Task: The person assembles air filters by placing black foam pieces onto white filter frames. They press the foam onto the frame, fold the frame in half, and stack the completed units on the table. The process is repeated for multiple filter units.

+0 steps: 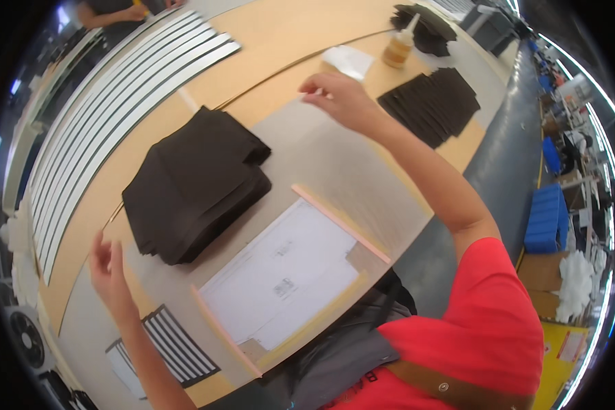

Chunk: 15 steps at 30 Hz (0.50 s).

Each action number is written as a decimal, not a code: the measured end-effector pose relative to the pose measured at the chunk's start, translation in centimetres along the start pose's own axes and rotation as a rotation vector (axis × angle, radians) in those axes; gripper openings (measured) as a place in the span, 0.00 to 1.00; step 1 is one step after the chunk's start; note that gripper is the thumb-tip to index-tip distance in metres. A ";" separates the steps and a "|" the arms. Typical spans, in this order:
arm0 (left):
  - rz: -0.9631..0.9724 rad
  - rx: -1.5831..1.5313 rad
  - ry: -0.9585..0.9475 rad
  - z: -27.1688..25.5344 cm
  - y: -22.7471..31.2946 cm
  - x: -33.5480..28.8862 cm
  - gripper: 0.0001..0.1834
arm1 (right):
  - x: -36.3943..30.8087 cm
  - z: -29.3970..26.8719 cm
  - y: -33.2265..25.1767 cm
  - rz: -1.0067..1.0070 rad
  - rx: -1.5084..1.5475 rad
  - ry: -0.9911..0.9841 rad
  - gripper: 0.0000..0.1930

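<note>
Your left hand [111, 273] and right hand [342, 101], loosely curled, appear empty on either side of the black stack [193, 181], which lies on the worktop [273, 31] beyond the paper [280, 270]. A one-sided nudge could push its loose-looking layers askew.

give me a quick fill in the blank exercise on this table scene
In the picture, the nozzle bottle stands to the ___ (left or right) of the small white sheet.
The printed sheet lies between ___ pinkish strips.
The person's shirt is ___.
The long white strips lie to the ___ (left or right) of the largest stack of dark sheets.
Missing words: right; two; red; left.
</note>
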State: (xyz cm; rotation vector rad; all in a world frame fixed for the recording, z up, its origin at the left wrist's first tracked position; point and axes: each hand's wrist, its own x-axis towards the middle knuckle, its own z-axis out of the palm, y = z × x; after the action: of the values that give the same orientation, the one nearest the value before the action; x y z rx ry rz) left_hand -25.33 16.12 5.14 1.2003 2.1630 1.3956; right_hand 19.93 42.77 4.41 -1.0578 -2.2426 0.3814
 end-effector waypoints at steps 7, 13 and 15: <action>-0.135 -0.069 -0.126 0.7 1.4 -9.3 0.17 | -4.1 -9.9 11.0 0.131 -0.523 -0.269 0.05; -0.196 -0.224 -0.155 2.2 3.6 -14.6 0.14 | -2.7 -9.4 11.7 -0.020 -0.751 -0.514 0.04; -0.193 -0.218 -0.168 2.2 3.9 -15.4 0.14 | -2.1 -9.7 11.7 -0.063 -0.753 -0.580 0.05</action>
State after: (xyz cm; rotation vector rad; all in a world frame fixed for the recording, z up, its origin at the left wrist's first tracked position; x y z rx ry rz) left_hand -12.74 6.24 4.61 0.9641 1.9007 1.3554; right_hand 34.08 48.60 5.16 -1.3546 -3.0473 -0.2587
